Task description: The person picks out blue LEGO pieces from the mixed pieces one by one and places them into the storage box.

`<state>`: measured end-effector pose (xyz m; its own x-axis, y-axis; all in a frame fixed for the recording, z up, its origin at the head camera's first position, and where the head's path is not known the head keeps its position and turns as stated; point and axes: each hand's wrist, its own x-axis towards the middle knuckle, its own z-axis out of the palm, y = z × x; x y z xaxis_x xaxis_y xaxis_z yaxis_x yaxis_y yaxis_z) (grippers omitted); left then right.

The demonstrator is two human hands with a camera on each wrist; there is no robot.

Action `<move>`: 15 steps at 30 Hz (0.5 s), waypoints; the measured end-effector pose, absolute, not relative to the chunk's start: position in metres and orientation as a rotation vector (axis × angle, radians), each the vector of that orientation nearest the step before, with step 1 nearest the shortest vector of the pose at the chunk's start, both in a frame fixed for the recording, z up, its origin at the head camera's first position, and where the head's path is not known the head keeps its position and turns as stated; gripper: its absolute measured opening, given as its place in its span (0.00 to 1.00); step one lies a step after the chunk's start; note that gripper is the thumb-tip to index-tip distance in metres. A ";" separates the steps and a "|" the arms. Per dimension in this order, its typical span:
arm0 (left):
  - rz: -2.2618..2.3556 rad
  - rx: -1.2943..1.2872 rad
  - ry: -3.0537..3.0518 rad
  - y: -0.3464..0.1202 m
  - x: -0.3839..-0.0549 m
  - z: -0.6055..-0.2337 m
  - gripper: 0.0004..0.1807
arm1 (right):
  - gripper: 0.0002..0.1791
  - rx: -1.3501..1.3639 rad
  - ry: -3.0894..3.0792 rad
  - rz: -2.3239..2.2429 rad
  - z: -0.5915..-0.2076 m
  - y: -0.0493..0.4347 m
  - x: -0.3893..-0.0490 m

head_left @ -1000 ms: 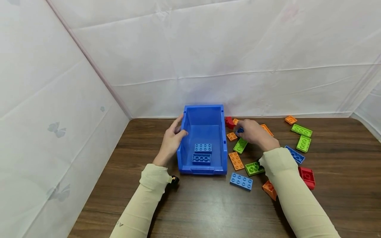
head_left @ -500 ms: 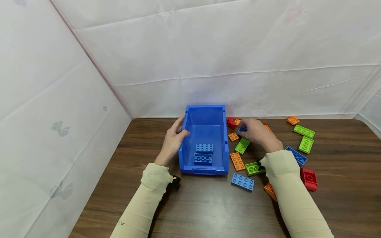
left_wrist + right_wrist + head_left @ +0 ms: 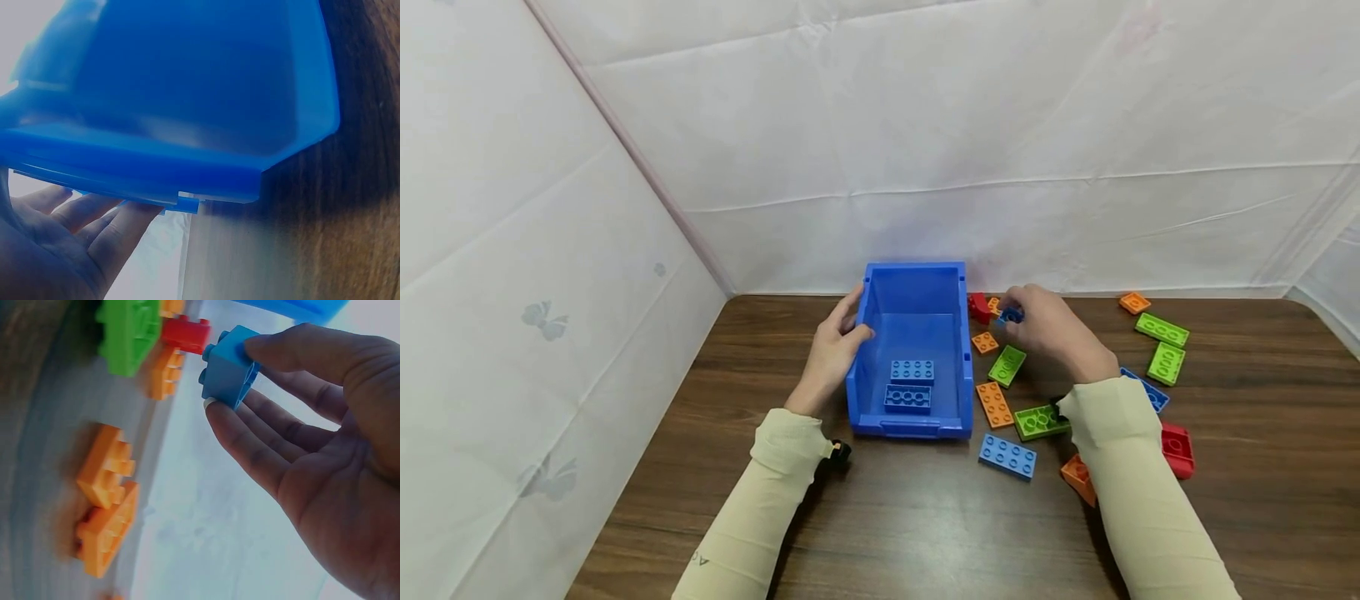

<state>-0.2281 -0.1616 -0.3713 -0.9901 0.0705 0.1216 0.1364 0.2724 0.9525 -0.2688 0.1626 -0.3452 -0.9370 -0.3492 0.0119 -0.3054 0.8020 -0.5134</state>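
A blue storage bin stands near the back edge of the table, with two blue bricks lying inside it. My left hand grips its left wall, thumb over the rim and fingers along the outside; in the left wrist view those fingers lie against the wall. To the right of the bin, my right hand pinches a small blue toy brick between thumb and fingertips. The right wrist view shows this brick's studs and its hollow underside.
Loose bricks lie right of the bin: a red brick, an orange brick, a green brick and a larger blue brick among several. A white sheet hangs behind the table.
My right hand has picked up the small blue brick and raised it slightly toward the back edge. The left hand stays on the bin's wall.
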 end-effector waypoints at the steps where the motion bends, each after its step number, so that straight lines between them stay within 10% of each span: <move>1: -1.854 -0.199 -2.461 -0.162 -0.228 -0.371 0.38 | 0.18 -0.534 2.911 -0.811 -0.343 0.162 -0.268; 15: -1.867 -0.201 -2.452 -0.162 -0.228 -0.371 0.39 | 0.16 -0.699 3.004 -0.991 -0.309 0.150 -0.243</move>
